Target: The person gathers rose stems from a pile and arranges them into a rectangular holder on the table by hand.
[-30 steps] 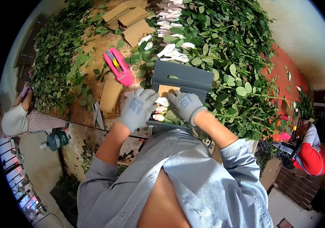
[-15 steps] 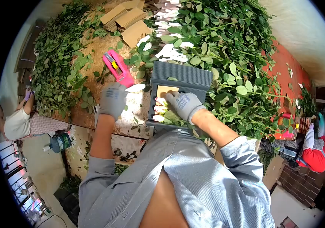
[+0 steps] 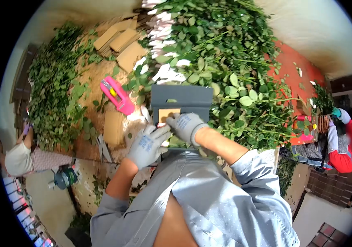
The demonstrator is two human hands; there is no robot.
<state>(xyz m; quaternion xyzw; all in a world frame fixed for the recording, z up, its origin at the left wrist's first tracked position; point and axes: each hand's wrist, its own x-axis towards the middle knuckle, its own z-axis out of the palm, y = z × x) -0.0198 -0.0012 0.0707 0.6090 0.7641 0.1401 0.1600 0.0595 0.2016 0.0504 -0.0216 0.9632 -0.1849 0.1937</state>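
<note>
A dark grey ridged board (image 3: pixel 181 95) lies in front of me, with a brown piece of cardboard (image 3: pixel 168 113) on it. Rose heads (image 3: pixel 161 124) lie just below the card, mostly covered by my gloved hands. My right hand (image 3: pixel 187 126) rests on them from the right, fingers bent, fingertips at the card's lower edge. From the left, my left hand (image 3: pixel 148 145) closes its fingers over the same roses, nearly touching the right. A pink tape dispenser (image 3: pixel 120 99) lies on the table, up and left of my left hand.
A cardboard stack (image 3: pixel 113 128) and a grey blade-like tool (image 3: pixel 104 148) lie left. More cardboard (image 3: pixel 120 41) sits further back. Leafy stems (image 3: pixel 229 61) heap on the right, white-wrapped ends (image 3: pixel 159 41) beside them. Co-workers (image 3: pixel 18 158) (image 3: pixel 340 144) are at both sides.
My left hand has moved right from beside the tape dispenser to the roses, uncovering the cardboard stack and the blade-like tool. My right hand stays at the roses. The camera view has shifted.
</note>
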